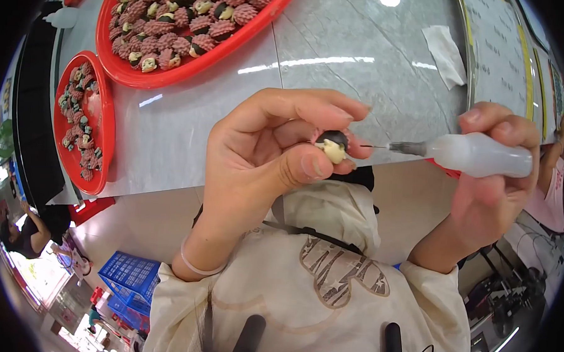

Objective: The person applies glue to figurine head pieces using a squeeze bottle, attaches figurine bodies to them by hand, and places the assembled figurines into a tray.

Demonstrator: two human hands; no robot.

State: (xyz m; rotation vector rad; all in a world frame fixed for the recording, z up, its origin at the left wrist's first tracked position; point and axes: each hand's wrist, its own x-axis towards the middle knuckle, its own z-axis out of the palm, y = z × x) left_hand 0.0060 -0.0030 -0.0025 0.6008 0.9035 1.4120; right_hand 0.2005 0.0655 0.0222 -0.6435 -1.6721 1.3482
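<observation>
My left hand [270, 150] pinches a small toy figure [332, 145] with a cream face, a black top and a pink spiky back between thumb and fingers. My right hand [492, 198] grips a translucent white squeeze bottle [484, 155] with a fine metal needle tip [384, 146]. The needle points left at the figure and ends just short of it. Both hands are held above the front edge of a grey table [337, 71].
A large red tray [192, 68] piled with similar pink spiky figures lies at the back of the table. A smaller red tray [108, 127] with several more is on the left. A white paper scrap [446, 54] lies at the right. A blue crate [130, 273] stands on the floor.
</observation>
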